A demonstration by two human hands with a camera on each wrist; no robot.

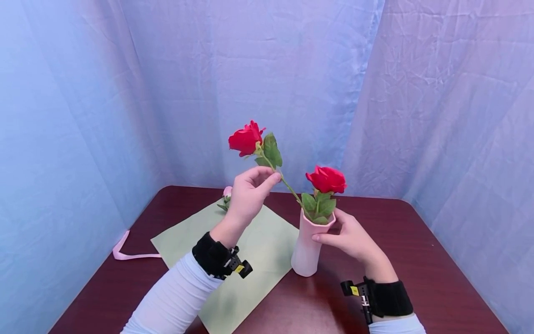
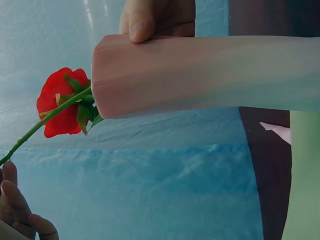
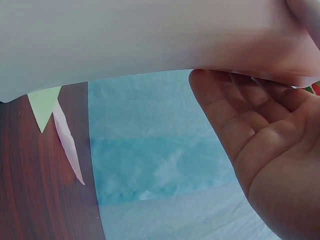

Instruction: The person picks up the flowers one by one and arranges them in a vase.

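Note:
My left hand [image 1: 250, 195] pinches the green stem of a red rose [image 1: 245, 140] between thumb and fingers, just below its leaves. That stem slants down to the right, its lower end inside the mouth of a pale pink-and-white vase [image 1: 306, 253]. Another red rose [image 1: 327, 179] stands in the vase with its leaves at the rim. My right hand [image 1: 354, 236] grips the vase near the top, thumb on the front and fingers round the far side. In the left wrist view the vase [image 2: 200, 75] appears sideways, with the stem passing in front of the standing rose's bloom [image 2: 65, 107].
Light green paper [image 1: 258, 264] lies on the dark red-brown table [image 1: 400, 260], left of the vase. A pink flower [image 1: 227, 191] rests at the paper's far edge, partly hidden behind my left hand. Pink ribbon [image 1: 135, 256] sticks out at the left. Bluish curtains [image 1: 292, 83] surround the table.

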